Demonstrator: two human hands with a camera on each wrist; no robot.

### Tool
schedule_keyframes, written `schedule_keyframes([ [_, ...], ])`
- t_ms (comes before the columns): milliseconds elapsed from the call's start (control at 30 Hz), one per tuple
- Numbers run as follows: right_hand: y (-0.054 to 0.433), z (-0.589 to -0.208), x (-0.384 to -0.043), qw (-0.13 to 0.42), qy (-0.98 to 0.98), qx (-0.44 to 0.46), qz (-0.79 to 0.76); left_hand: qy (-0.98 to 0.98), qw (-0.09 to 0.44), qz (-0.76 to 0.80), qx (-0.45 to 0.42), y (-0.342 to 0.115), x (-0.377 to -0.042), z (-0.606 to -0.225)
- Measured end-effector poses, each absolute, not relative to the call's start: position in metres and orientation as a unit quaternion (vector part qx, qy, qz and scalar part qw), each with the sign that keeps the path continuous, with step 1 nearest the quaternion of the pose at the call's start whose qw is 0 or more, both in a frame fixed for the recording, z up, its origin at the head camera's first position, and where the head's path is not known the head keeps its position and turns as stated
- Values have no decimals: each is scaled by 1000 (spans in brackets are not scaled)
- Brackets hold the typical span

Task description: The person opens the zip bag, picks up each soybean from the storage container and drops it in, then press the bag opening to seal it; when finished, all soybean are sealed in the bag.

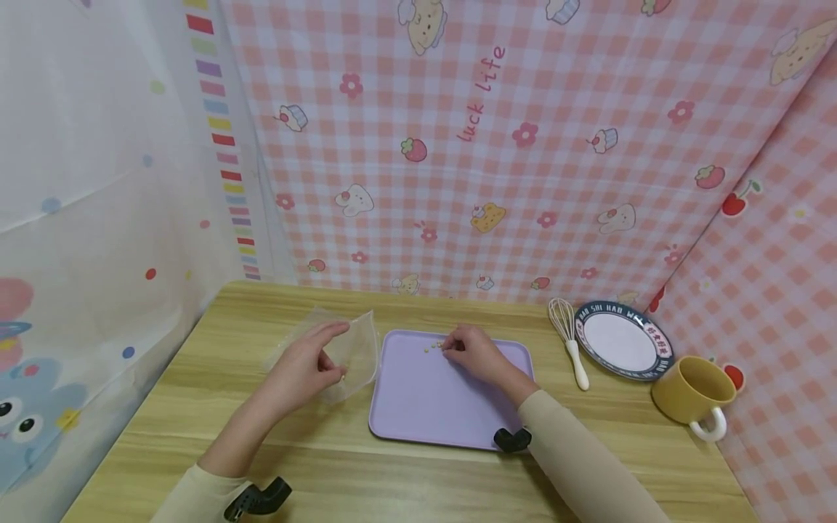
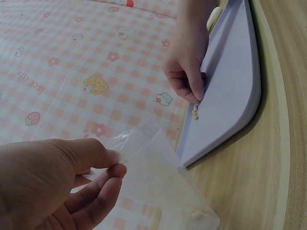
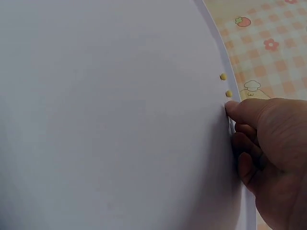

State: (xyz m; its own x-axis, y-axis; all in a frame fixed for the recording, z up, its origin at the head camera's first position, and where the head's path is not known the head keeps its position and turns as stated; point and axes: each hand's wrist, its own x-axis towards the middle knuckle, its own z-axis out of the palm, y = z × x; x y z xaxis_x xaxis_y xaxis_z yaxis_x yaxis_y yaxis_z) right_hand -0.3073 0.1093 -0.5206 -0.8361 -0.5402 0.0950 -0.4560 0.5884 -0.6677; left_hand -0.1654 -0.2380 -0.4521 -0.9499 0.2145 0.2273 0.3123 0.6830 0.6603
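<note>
My left hand (image 1: 302,369) pinches a clear plastic bag (image 1: 363,341) between thumb and fingers, left of a lilac tray (image 1: 428,407). In the left wrist view the bag (image 2: 165,184) hangs slanted, with a few pale beans (image 2: 195,214) in its lower corner. My right hand (image 1: 476,354) is at the tray's far edge, its thumb and forefinger together on a small yellow bean, mostly hidden by the fingertips. Two more yellow beans (image 3: 226,85) lie beside those fingertips along the rim in the right wrist view. The other right fingers (image 3: 247,153) are curled in.
Right of the tray lie a whisk (image 1: 572,347) with a cream handle and a plate (image 1: 624,340) with a dark patterned rim. A yellow mug (image 1: 686,392) with a white handle stands near the table's right edge. Checked cloth (image 1: 458,181) hangs behind the wooden table (image 1: 340,465).
</note>
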Motion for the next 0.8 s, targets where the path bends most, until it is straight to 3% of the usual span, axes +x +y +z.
schedule_keyframes([
  [800,54,-467,-255,-48,794,-305,-523,-914,66,-373,-146,-235,-166,-448],
])
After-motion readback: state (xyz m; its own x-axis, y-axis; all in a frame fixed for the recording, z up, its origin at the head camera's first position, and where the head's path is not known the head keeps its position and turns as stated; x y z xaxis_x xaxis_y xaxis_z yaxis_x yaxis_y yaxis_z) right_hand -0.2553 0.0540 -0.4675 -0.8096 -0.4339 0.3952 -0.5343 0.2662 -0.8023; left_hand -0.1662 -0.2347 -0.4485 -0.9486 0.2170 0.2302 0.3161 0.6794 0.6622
